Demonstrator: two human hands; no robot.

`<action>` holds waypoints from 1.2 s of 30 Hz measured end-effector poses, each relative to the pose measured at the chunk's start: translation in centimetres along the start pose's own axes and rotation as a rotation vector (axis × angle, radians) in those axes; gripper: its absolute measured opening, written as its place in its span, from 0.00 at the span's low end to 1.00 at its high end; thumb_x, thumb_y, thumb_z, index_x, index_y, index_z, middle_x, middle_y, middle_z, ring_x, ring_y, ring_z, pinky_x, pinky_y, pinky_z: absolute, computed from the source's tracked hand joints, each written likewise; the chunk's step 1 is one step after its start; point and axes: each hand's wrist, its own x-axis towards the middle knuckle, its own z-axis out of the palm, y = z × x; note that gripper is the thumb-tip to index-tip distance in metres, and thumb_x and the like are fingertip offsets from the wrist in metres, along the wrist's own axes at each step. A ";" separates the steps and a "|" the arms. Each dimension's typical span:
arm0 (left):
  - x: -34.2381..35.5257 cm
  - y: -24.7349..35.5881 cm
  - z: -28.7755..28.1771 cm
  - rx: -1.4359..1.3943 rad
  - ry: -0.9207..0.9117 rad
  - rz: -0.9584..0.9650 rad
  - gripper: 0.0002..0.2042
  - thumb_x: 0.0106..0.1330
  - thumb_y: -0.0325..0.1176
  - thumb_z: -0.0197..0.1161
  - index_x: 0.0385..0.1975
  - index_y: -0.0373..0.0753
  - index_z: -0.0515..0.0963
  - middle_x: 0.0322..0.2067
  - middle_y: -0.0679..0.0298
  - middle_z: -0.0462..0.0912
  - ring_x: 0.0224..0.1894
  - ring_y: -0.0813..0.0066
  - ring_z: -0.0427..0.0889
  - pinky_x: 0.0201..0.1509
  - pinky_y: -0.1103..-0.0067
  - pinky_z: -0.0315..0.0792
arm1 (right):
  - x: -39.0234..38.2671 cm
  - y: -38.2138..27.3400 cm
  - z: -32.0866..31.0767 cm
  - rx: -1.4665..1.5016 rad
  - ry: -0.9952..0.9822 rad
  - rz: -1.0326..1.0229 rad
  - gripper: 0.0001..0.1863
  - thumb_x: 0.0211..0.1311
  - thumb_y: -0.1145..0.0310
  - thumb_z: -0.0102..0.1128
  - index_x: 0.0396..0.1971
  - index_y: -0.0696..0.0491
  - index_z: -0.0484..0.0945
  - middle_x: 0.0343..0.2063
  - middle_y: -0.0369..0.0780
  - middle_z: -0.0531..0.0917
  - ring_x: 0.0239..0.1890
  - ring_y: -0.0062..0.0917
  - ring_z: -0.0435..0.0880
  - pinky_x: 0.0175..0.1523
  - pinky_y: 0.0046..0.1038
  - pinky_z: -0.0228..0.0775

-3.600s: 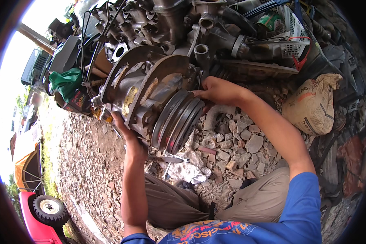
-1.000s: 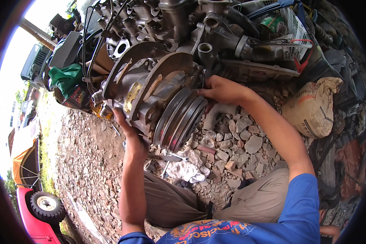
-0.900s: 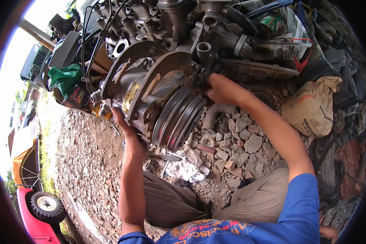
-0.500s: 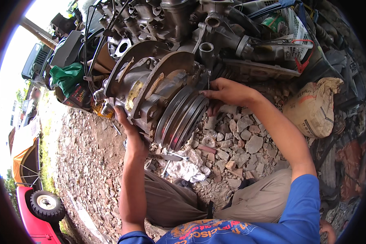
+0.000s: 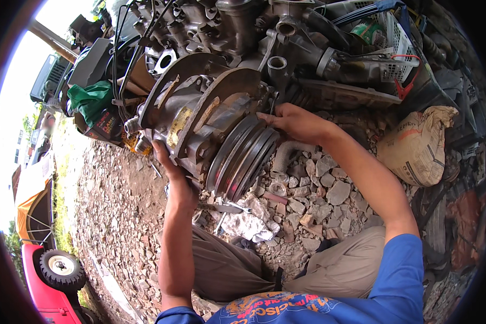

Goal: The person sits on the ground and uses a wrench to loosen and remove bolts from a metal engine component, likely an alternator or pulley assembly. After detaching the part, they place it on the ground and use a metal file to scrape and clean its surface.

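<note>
Beside right hand (image 5: 299, 124): metal pulley (image 5: 242, 160) (round, grooved).

- A bright blue fabric shirt (image 5: 356, 309) is worn; the forearms are left uncovered by its short blue sleeves (image 5: 402, 267).
- Its front is decorated with an orange, pink and pale-outlined print (image 5: 278, 308).
- Loose, creased grey-brown cloth trousers (image 5: 344, 265) are worn.
- Between the trouser legs, a narrow black strap-like strip (image 5: 280, 277) is seen.
</note>
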 end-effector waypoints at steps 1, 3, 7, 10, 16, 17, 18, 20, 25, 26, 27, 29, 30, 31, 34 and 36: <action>0.0 0.1 0.1 -0.002 0.003 -0.012 0.43 0.60 0.75 0.37 0.66 0.46 0.58 0.58 0.58 0.70 0.61 0.61 0.69 0.66 0.61 0.63 | 0.0 0.0 -0.2 -0.095 0.002 -0.039 0.22 0.70 0.56 0.53 0.37 0.65 0.76 0.28 0.43 0.83 0.29 0.26 0.84 0.37 0.25 0.80; -0.2 0.1 0.3 -0.011 0.008 -0.023 0.44 0.60 0.76 0.37 0.66 0.46 0.59 0.58 0.58 0.70 0.61 0.62 0.69 0.66 0.61 0.63 | 0.1 0.2 -0.7 -0.370 0.059 -0.090 0.20 0.69 0.60 0.53 0.38 0.67 0.76 0.26 0.47 0.83 0.29 0.32 0.85 0.36 0.28 0.80; 0.6 -1.0 -1.1 -0.110 0.029 0.013 0.44 0.59 0.76 0.39 0.66 0.46 0.59 0.59 0.58 0.69 0.62 0.62 0.68 0.67 0.61 0.63 | 0.8 2.4 -1.6 -0.961 0.366 -0.166 0.12 0.65 0.70 0.52 0.38 0.66 0.75 0.24 0.54 0.81 0.31 0.46 0.82 0.36 0.35 0.75; 0.6 -0.9 -1.3 -0.087 -0.011 0.003 0.44 0.60 0.75 0.40 0.66 0.46 0.58 0.59 0.59 0.69 0.62 0.62 0.69 0.66 0.62 0.64 | 0.5 2.0 -1.6 -1.107 0.497 -0.159 0.11 0.63 0.73 0.52 0.40 0.65 0.75 0.28 0.57 0.81 0.35 0.50 0.82 0.38 0.38 0.76; 0.4 -0.3 -0.4 -0.084 -0.051 -0.021 0.43 0.61 0.74 0.39 0.67 0.46 0.57 0.60 0.59 0.68 0.62 0.62 0.68 0.66 0.62 0.64 | -0.2 1.5 -1.9 -0.413 0.151 -0.099 0.16 0.69 0.67 0.51 0.40 0.68 0.74 0.27 0.49 0.83 0.29 0.36 0.86 0.34 0.32 0.79; 0.4 -0.3 -0.4 -0.088 -0.051 -0.024 0.43 0.61 0.74 0.39 0.67 0.46 0.57 0.60 0.59 0.68 0.62 0.62 0.68 0.66 0.62 0.64 | -0.4 1.0 -1.6 -0.224 0.067 -0.037 0.18 0.71 0.64 0.50 0.40 0.69 0.74 0.25 0.47 0.83 0.27 0.32 0.86 0.31 0.30 0.80; 0.3 -0.3 -0.4 -0.075 -0.040 -0.004 0.43 0.61 0.74 0.38 0.67 0.46 0.57 0.60 0.59 0.68 0.62 0.62 0.68 0.66 0.62 0.63 | -0.4 0.7 -1.5 -0.127 0.002 -0.020 0.19 0.71 0.62 0.50 0.40 0.68 0.74 0.26 0.45 0.83 0.27 0.30 0.86 0.31 0.29 0.80; 0.2 -0.4 -0.5 -0.050 -0.019 0.037 0.43 0.62 0.74 0.38 0.68 0.47 0.56 0.60 0.59 0.67 0.62 0.62 0.68 0.66 0.62 0.63 | -0.2 0.4 -1.4 0.065 -0.130 0.015 0.21 0.72 0.58 0.49 0.42 0.66 0.75 0.26 0.42 0.83 0.27 0.26 0.85 0.31 0.27 0.80; 0.2 -0.5 -0.3 -0.075 0.016 0.005 0.42 0.62 0.74 0.38 0.67 0.46 0.57 0.61 0.59 0.68 0.62 0.63 0.68 0.66 0.62 0.62 | 0.5 0.7 -1.1 0.113 -0.124 0.018 0.18 0.71 0.61 0.51 0.41 0.65 0.75 0.26 0.44 0.83 0.27 0.30 0.85 0.32 0.29 0.81; 0.2 -0.4 -0.4 -0.078 0.018 -0.008 0.42 0.62 0.74 0.38 0.67 0.46 0.58 0.60 0.59 0.68 0.62 0.63 0.68 0.66 0.62 0.62 | 0.6 0.9 -1.0 0.081 -0.083 -0.006 0.17 0.71 0.62 0.52 0.41 0.65 0.75 0.26 0.45 0.83 0.27 0.31 0.85 0.33 0.31 0.81; 0.2 -0.4 -0.4 -0.080 0.021 -0.022 0.42 0.62 0.73 0.38 0.66 0.45 0.59 0.60 0.59 0.69 0.62 0.63 0.68 0.66 0.62 0.63 | 0.9 1.4 -1.3 -0.200 0.023 -0.085 0.16 0.69 0.65 0.52 0.39 0.66 0.75 0.27 0.49 0.83 0.28 0.34 0.86 0.34 0.32 0.81; 0.2 -0.3 0.0 -0.078 0.040 -0.029 0.42 0.62 0.73 0.39 0.65 0.44 0.60 0.59 0.59 0.71 0.61 0.64 0.69 0.66 0.63 0.63 | 1.1 2.4 -2.2 -0.765 0.239 -0.239 0.13 0.67 0.70 0.52 0.36 0.67 0.75 0.29 0.55 0.83 0.31 0.40 0.87 0.36 0.36 0.80; 0.0 -0.3 -0.2 -0.072 0.062 -0.031 0.42 0.62 0.73 0.39 0.65 0.44 0.61 0.58 0.59 0.72 0.61 0.64 0.70 0.66 0.63 0.63 | 1.0 2.2 -2.0 -0.878 0.326 -0.215 0.12 0.64 0.71 0.52 0.35 0.67 0.76 0.29 0.57 0.82 0.33 0.43 0.86 0.38 0.37 0.80; -0.1 -0.3 -0.4 -0.080 0.069 -0.031 0.42 0.62 0.73 0.40 0.65 0.43 0.62 0.58 0.59 0.72 0.60 0.64 0.71 0.66 0.63 0.63 | 0.7 1.8 -1.8 -0.990 0.414 -0.190 0.11 0.61 0.73 0.53 0.35 0.67 0.76 0.29 0.58 0.81 0.34 0.45 0.85 0.39 0.39 0.79; 0.1 -0.4 -0.5 -0.103 0.075 -0.031 0.42 0.62 0.73 0.40 0.64 0.42 0.63 0.57 0.59 0.73 0.59 0.64 0.72 0.65 0.63 0.64 | 0.1 1.0 -0.7 -1.112 0.566 -0.145 0.10 0.56 0.76 0.53 0.34 0.67 0.76 0.29 0.59 0.81 0.36 0.50 0.83 0.40 0.41 0.78; 0.3 -0.5 -0.4 -0.112 0.077 -0.024 0.42 0.61 0.73 0.40 0.64 0.42 0.63 0.56 0.59 0.74 0.58 0.64 0.73 0.65 0.63 0.64 | 0.0 1.3 -1.0 -1.087 0.531 -0.169 0.10 0.57 0.76 0.52 0.35 0.67 0.76 0.29 0.58 0.81 0.35 0.50 0.83 0.40 0.40 0.77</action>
